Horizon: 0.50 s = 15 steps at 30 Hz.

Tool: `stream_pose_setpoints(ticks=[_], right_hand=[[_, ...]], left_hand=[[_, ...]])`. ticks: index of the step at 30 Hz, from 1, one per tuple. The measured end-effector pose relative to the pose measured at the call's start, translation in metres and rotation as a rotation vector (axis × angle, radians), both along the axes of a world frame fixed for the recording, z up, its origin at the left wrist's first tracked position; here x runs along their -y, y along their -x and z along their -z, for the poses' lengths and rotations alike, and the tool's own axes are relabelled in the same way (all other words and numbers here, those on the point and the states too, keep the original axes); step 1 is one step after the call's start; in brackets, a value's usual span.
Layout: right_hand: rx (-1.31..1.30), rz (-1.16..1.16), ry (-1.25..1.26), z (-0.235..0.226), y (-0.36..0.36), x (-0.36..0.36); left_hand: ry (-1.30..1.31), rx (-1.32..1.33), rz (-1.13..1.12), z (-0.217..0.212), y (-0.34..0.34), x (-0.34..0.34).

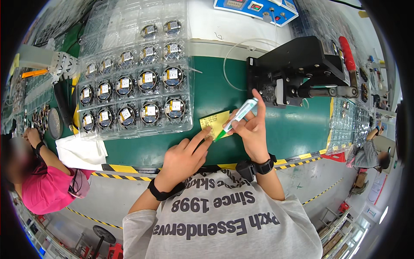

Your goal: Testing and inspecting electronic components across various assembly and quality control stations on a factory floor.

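Note:
A yellow sticky note (pixel 221 117) with handwriting lies on the green work mat near its front edge. My left hand (pixel 185 157) rests at the note's lower left with index and middle fingers stretched out; a fingertip touches the paper. My right hand (pixel 251 131) grips a white marker (pixel 241 113) with a green end. That green end points down and left, at the note's lower right edge. Whether it touches the paper, I cannot tell. To the left stands a clear plastic tray (pixel 137 133) with several round watch-like modules (pixel 148 80) in its compartments.
A black clamp fixture (pixel 297 69) with a red-handled lever (pixel 347 52) stands at the right, beside a thin clear tube (pixel 225 69). Behind is a blue control box (pixel 258 9). A white cloth (pixel 80 152) lies front left, near a person in pink (pixel 49 187).

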State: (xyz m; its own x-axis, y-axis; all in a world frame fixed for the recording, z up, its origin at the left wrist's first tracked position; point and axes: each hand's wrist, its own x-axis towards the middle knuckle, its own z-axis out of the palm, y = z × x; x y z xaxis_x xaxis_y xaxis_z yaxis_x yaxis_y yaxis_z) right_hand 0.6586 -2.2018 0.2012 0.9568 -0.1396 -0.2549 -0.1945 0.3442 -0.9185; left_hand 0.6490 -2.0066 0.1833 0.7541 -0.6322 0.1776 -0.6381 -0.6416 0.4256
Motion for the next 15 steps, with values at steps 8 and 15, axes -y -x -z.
stream_pose_setpoints(ticks=[8,15], right_hand=[[0.033,-0.065,0.012,0.017,0.007,0.007],[0.066,-0.066,0.332,0.015,0.017,-0.005]], left_hand=[[-0.034,0.017,-0.029,0.000,0.001,0.001],[-0.031,0.021,-0.025,0.002,0.001,0.002]])
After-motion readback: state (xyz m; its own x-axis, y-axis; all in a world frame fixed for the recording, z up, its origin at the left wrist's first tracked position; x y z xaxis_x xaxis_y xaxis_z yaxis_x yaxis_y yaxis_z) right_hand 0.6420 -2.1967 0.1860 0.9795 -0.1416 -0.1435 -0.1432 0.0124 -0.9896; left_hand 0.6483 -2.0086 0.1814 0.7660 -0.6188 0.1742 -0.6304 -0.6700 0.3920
